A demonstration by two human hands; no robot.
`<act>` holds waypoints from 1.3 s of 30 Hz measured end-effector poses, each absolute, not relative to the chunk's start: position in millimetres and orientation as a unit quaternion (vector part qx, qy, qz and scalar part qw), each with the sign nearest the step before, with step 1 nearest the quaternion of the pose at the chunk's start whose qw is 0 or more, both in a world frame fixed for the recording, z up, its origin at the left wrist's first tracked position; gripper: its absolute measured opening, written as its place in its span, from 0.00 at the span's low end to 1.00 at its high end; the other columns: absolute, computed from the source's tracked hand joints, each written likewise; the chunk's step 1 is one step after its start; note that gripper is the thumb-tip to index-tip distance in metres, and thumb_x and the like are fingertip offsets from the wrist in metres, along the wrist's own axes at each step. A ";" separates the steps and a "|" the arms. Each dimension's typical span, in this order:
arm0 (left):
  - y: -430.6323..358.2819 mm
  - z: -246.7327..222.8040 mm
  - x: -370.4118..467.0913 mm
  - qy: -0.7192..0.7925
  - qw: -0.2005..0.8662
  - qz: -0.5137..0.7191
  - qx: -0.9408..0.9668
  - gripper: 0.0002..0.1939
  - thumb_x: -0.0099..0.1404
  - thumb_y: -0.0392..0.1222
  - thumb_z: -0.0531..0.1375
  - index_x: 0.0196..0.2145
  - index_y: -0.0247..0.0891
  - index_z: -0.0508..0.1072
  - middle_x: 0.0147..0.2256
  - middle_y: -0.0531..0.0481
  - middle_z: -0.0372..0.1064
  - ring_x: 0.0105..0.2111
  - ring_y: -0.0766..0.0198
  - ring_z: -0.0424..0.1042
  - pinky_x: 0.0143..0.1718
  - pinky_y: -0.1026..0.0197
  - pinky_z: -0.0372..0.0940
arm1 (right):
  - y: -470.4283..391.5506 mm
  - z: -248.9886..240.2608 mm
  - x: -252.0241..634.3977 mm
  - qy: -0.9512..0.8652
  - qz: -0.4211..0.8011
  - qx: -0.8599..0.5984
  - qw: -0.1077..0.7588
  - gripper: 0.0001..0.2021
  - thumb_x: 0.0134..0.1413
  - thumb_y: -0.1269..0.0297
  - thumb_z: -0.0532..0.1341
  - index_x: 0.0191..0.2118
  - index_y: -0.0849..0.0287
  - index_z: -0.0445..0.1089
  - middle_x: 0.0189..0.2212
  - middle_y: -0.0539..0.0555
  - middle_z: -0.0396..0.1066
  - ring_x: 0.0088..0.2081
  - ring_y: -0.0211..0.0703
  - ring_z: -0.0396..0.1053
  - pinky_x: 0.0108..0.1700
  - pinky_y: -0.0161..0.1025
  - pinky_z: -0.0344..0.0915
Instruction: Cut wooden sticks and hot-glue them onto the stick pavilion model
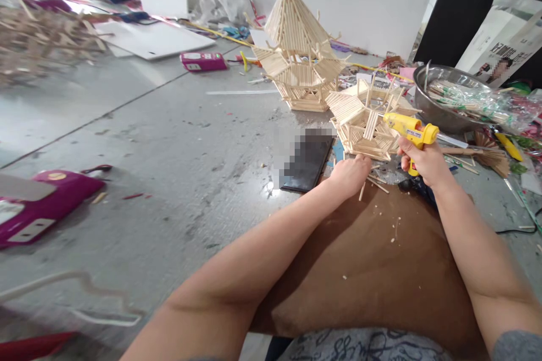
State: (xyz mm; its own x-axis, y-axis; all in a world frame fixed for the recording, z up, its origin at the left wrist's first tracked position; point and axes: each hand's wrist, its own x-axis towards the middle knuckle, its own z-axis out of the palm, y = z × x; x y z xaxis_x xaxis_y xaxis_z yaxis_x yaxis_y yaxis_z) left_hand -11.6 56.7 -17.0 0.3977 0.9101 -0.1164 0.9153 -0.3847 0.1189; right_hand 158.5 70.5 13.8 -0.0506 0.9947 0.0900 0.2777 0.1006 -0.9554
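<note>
My right hand (423, 162) is wrapped round the handle of a yellow hot glue gun (409, 127). The gun's nozzle points left at a small pavilion model of thin wooden sticks (370, 118), at its upper right side. Against the model's lower front edge my left hand (352, 174) is closed, knuckles up. Whatever its fingers grip is hidden. Loose wooden sticks (378, 183) lie just right of that hand. Behind stands a taller stick-built pavilion (302, 51) with a pointed roof. A dark phone-like slab (309, 163), partly pixelated, lies left of the small model.
A metal bowl (436, 107) with plastic-wrapped sticks stands at right, near a white bag (495, 34). Purple boxy devices (205, 61) lie on the grey floor at left. A brown surface (368, 259) with small scraps lies beneath my arms. Wood pieces (42, 39) pile up far left.
</note>
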 end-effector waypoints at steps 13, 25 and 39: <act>55.3 -16.3 -9.5 0.555 0.083 -0.011 0.828 0.17 0.63 0.29 0.42 0.43 0.30 0.66 0.42 0.37 0.67 0.38 0.54 0.72 0.35 0.53 0.66 | 70.8 13.4 158.1 -0.610 0.398 -0.528 0.436 0.19 0.42 0.46 0.61 0.27 0.59 0.64 0.15 0.45 0.63 0.13 0.31 0.60 0.14 0.31 0.57; 54.4 -13.9 -9.1 0.559 0.083 -0.020 0.825 0.16 0.63 0.29 0.42 0.43 0.30 0.65 0.42 0.37 0.67 0.39 0.54 0.72 0.37 0.52 0.67 | 69.5 15.6 156.1 -0.600 0.389 -0.540 0.444 0.20 0.39 0.45 0.61 0.28 0.58 0.63 0.14 0.45 0.63 0.12 0.32 0.60 0.14 0.31 0.57; 53.4 -7.8 -11.5 0.565 0.073 -0.026 0.821 0.13 0.62 0.31 0.44 0.43 0.31 0.61 0.33 0.39 0.72 0.36 0.52 0.73 0.34 0.51 0.66 | 69.9 16.5 156.4 -0.600 0.369 -0.551 0.447 0.20 0.40 0.44 0.60 0.26 0.58 0.63 0.13 0.45 0.63 0.12 0.32 0.60 0.15 0.32 0.57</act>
State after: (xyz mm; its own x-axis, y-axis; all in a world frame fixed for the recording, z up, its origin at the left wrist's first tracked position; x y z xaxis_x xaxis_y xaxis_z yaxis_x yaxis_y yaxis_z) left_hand -11.5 53.4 -7.8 0.3592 0.9248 -0.1255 0.9325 -0.3501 0.0892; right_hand 156.4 69.9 16.5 0.0065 0.9915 0.1300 0.3317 0.1206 -0.9357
